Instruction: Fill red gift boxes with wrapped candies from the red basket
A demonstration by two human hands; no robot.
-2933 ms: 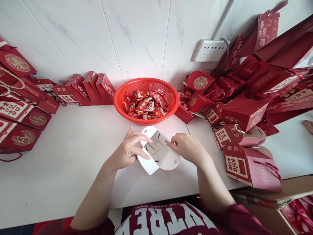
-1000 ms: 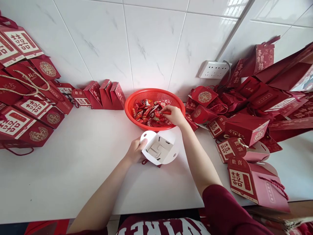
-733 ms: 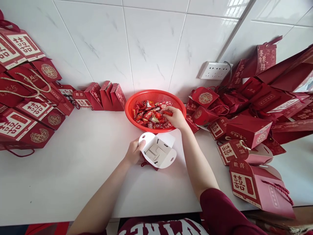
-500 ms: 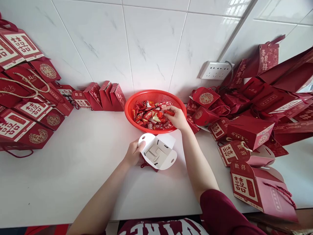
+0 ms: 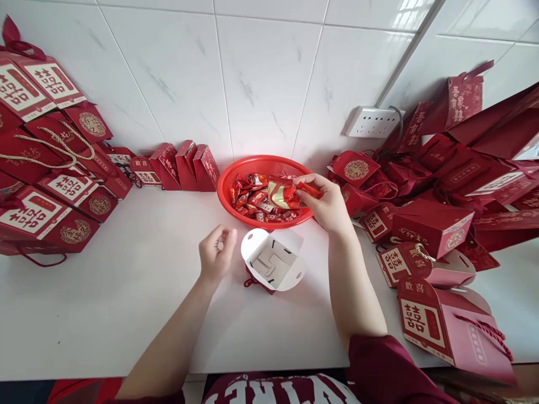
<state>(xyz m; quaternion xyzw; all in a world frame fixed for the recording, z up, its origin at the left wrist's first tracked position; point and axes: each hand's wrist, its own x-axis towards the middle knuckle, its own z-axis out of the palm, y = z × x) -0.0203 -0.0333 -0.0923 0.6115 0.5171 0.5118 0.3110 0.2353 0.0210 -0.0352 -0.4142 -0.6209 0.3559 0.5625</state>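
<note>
My right hand (image 5: 322,199) is raised over the right side of the red plastic basket (image 5: 229,210), pinching wrapped candies (image 5: 283,193) in red and gold wrappers. More candies (image 5: 252,202) lie heaped inside the basket. In front of it stands a small gift box (image 5: 269,261), top open, white inside, with its rounded flaps spread and a dark red cord at its lower left. To the box's left, apart from it, my left hand (image 5: 215,252) is loosely curled, thumb near the fingers, with nothing visible in it.
Red gift boxes (image 5: 54,207) with gold and white labels are stacked at the left. Several small red boxes (image 5: 183,165) stand along the tiled wall. Many more boxes (image 5: 433,224) crowd the right side, below a white power strip (image 5: 373,122).
My left hand has let go of the gift box and moved left. My right hand has lifted candies out of the heap, moving slightly right. The view has shifted a little.
</note>
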